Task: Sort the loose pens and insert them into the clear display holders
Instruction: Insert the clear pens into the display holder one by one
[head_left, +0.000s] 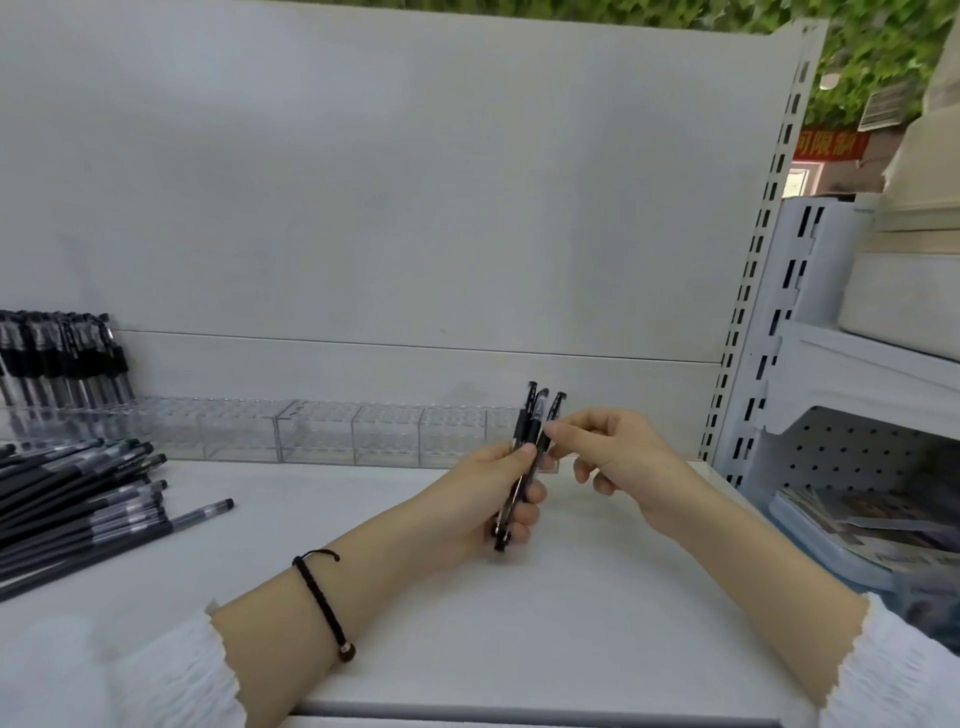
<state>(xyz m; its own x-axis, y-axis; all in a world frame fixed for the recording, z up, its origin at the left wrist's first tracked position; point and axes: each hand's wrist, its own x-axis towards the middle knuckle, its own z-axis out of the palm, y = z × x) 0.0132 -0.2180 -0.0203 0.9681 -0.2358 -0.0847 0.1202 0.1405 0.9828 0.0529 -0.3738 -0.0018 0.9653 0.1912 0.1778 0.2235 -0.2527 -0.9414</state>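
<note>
My left hand (485, 491) grips a small bundle of three black pens (537, 415) upright over the middle of the white shelf. My right hand (608, 449) pinches the rightmost pen of that bundle near its cap, thumb and forefinger on it. A row of clear display holders (322, 431) runs along the back of the shelf. The holder at the far left holds several black pens standing upright (57, 358). A pile of loose black pens (78, 504) lies on the shelf at the left.
The white shelf surface (415, 597) ends at a front edge near the bottom. A slotted upright post (753, 291) stands at the right, with white racks and a box of printed papers (852, 525) beyond it.
</note>
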